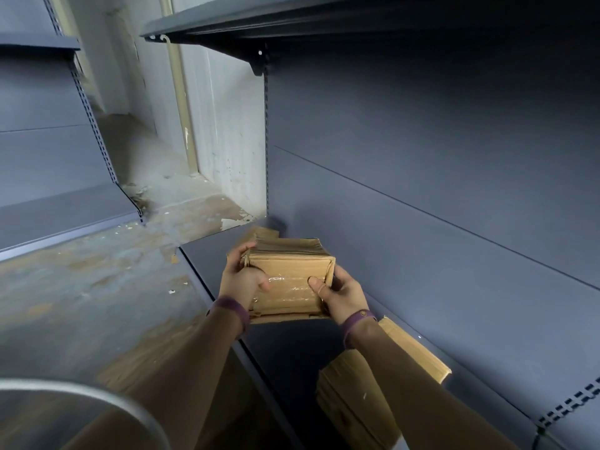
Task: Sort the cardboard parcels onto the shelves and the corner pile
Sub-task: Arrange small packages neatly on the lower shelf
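I hold a taped brown cardboard parcel (289, 277) with both hands over the left end of a dark grey shelf (211, 254). My left hand (242, 277) grips its left side, fingers curled over the top edge. My right hand (341, 295) grips its right side, thumb pressed on the clear tape. Another flat parcel (264, 233) peeks out just behind the held one. A further cardboard parcel (357, 394) lies on the same shelf close to me, under my right forearm.
An upper shelf (292, 21) overhangs above. A second grey shelving unit (48, 216) stands at the left. Between the units lies a worn concrete floor corner (181, 209) with scattered debris. A round metal rim (81, 394) shows at bottom left.
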